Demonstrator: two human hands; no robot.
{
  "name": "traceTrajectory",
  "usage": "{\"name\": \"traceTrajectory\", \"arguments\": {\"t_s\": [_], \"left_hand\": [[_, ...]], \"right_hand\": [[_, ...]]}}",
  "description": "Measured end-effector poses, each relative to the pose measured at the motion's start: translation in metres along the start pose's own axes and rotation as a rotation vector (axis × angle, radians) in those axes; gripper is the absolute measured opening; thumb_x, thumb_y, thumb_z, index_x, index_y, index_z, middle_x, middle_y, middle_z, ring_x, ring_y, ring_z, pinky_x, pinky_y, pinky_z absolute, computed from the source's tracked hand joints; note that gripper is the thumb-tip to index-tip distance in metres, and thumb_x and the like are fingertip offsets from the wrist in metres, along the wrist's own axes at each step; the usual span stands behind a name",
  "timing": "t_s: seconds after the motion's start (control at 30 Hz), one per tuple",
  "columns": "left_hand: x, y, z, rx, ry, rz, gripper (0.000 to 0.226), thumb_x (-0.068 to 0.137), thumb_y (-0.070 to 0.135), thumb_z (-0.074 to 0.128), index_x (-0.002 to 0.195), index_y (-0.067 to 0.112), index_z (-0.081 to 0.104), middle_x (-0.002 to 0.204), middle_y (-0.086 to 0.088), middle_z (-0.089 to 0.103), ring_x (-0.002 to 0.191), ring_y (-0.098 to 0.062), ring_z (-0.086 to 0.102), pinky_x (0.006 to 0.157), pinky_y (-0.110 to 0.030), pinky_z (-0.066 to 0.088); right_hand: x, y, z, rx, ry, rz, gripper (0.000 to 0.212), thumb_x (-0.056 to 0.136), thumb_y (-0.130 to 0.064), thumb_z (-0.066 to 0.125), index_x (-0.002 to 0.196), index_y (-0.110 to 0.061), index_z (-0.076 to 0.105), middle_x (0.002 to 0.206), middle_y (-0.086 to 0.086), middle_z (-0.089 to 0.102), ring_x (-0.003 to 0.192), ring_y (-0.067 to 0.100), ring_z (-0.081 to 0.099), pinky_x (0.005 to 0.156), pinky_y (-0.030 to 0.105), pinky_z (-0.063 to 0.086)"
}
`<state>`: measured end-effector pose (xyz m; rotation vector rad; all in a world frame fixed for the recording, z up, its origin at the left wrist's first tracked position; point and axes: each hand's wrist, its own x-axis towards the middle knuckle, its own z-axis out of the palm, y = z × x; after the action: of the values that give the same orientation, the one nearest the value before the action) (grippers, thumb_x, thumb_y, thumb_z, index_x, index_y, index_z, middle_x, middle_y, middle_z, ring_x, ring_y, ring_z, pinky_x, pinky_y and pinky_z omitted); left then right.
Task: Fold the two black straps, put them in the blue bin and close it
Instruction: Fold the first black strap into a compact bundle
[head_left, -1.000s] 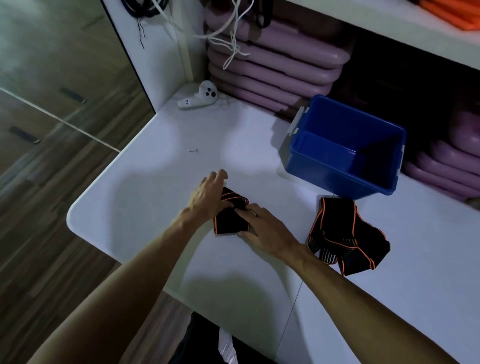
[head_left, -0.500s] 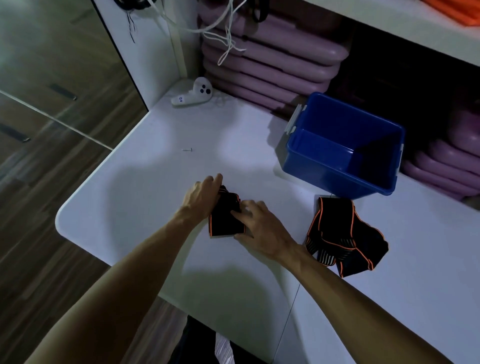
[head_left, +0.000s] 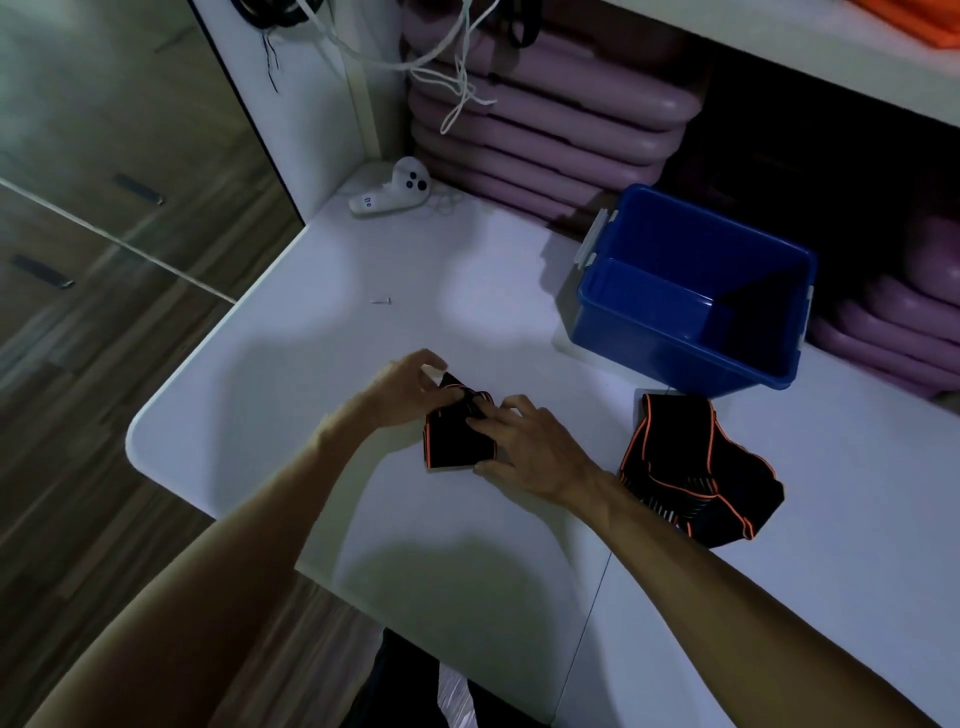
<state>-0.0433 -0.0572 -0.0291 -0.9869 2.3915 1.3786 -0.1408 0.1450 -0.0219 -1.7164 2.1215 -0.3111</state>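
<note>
Head view: a person's left hand (head_left: 410, 387) and right hand (head_left: 524, 441) work a small black strap with orange edging (head_left: 457, 441), folded into a compact packet on the white tabletop (head_left: 311, 364), well short of the open blue plastic bin (head_left: 691, 296). The left hand's fingers pinch its far edge while the right hand's fingers press the top layer flat — likely to keep the fold from springing open. A second, loosely bunched black strap (head_left: 696, 478) lies just in front of the bin, apparently awaiting folding. No lid is visible.
</note>
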Motion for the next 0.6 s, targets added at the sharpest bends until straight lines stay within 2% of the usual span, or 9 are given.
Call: {"name": "traceTrajectory", "arguments": {"t_s": [0.1,0.23,0.4,0.5,0.6], "left_hand": [[-0.005,-0.010,0.004,-0.110,-0.043,-0.049,0.061,0.068,0.033,0.084,0.118,0.024,0.051,0.088,-0.004,0.067,0.076,-0.016,0.061,0.065,-0.025,0.044],[-0.007,-0.006,0.016,-0.055,0.127,-0.019,0.039,0.078,0.009,0.073,0.113,0.015,0.058,0.074,0.001,0.060,0.069,-0.016,0.057,0.060,-0.021,0.043],[-0.004,0.001,0.016,-0.214,0.188,-0.120,0.017,0.083,0.006,0.063,0.099,0.013,0.063,0.070,-0.005,0.061,0.062,-0.021,0.058,0.057,-0.027,0.047],[-0.005,0.004,0.020,-0.065,0.321,-0.083,0.012,0.082,0.007,0.057,0.086,0.018,0.061,0.069,-0.004,0.064,0.061,-0.021,0.060,0.056,-0.032,0.050],[-0.006,0.005,0.029,0.107,0.422,0.028,0.009,0.079,0.009,0.054,0.085,0.016,0.053,0.066,-0.008,0.061,0.057,-0.027,0.057,0.049,-0.038,0.047]], "right_hand": [[0.002,0.001,-0.002,0.011,-0.024,-0.006,0.055,0.086,-0.037,0.066,0.135,-0.016,0.054,0.142,0.000,0.050,0.115,0.029,0.044,0.080,0.041,0.047],[0.004,0.003,-0.004,-0.005,-0.039,-0.022,0.057,0.086,-0.037,0.067,0.137,-0.016,0.052,0.141,-0.002,0.052,0.114,0.027,0.045,0.081,0.038,0.046],[0.001,0.000,-0.004,0.007,-0.026,-0.025,0.056,0.086,-0.034,0.067,0.136,-0.014,0.052,0.150,-0.001,0.043,0.116,0.028,0.044,0.084,0.039,0.048],[0.001,-0.001,-0.005,0.010,-0.024,-0.033,0.056,0.086,-0.034,0.066,0.137,-0.014,0.052,0.155,-0.002,0.036,0.116,0.028,0.043,0.085,0.042,0.049],[0.002,0.001,-0.006,-0.011,-0.031,-0.036,0.058,0.086,-0.035,0.068,0.138,-0.014,0.052,0.158,-0.001,0.030,0.119,0.030,0.041,0.087,0.043,0.049]]}}
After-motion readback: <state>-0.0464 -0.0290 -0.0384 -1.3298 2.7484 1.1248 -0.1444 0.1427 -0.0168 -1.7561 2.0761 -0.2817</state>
